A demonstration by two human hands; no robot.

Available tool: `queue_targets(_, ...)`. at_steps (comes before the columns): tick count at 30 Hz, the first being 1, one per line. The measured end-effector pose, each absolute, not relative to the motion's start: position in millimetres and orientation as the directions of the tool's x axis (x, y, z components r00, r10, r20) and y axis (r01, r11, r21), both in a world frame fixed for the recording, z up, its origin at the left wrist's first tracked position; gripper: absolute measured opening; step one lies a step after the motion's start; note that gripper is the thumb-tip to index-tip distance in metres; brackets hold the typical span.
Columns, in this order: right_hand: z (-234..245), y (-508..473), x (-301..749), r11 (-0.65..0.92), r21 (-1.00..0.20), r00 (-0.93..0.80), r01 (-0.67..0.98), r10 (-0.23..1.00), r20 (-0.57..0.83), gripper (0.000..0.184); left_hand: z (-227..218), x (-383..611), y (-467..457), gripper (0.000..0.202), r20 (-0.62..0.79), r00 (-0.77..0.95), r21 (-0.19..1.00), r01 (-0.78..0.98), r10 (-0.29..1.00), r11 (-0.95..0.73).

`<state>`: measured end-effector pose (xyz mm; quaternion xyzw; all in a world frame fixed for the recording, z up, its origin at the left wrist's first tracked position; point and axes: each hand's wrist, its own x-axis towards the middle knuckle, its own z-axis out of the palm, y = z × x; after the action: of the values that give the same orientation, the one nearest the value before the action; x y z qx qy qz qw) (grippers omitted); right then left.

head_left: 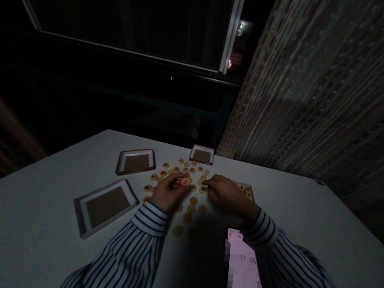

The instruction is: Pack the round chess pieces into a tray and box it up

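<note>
Round Chinese chess pieces lie scattered across the middle of the white table (52, 190), some marked in red, some in black, others plain side up. My left hand (168, 191) is closed on a red-marked Chinese chess piece (185, 182), held between thumb and fingers just above the others. To its right, my right hand (223, 193) reaches into the scatter with bent fingers, the fingertips at a pale piece (202, 181). Whether it grips that piece is hidden. Partly behind my right hand, a box (252, 194) holds several black-marked pieces.
Two shallow trays, a brown-rimmed one (119, 167) and a grey one (81, 219), lie to the left. A smaller box (202, 147) stands at the far edge. A phone (244, 265) showing a timer lies by my right forearm. A bead curtain (309, 91) hangs at the right.
</note>
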<state>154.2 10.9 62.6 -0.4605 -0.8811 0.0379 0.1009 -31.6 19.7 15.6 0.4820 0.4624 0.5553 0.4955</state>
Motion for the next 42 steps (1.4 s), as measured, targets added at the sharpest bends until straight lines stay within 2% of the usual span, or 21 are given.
queue_targets(10, 69, 0, 173, 0.520, -0.199, -0.487, 0.831, 0.852, 0.192, 0.035, 25, -19, 8, 0.034, 0.064, 0.007, 0.993, -0.104, 0.998, -0.063)
queue_targets(16, 70, -6, 183, 0.519, -0.214, -0.482, 0.827, 0.852, 0.204, 0.035, 34, -2, -2, 0.035, -0.005, 0.048, 0.992, -0.126, 0.999, 0.011)
queue_targets(30, 68, -9, 214, 0.501, -0.279, -0.447, 0.819, 0.862, 0.237, 0.035, 34, 33, 1, 0.034, 0.013, 0.107, 0.995, -0.102, 0.994, -0.002)
queue_targets(36, 70, -9, 228, 0.504, -0.273, -0.445, 0.820, 0.860, 0.249, 0.034, 36, 49, 4, 0.030, 0.047, 0.127, 0.995, -0.090, 0.991, -0.035)
queue_targets(42, 76, -7, 240, 0.497, -0.259, -0.448, 0.828, 0.865, 0.226, 0.032, 36, 66, 5, 0.032, 0.018, 0.138, 0.992, -0.129, 0.990, 0.000)
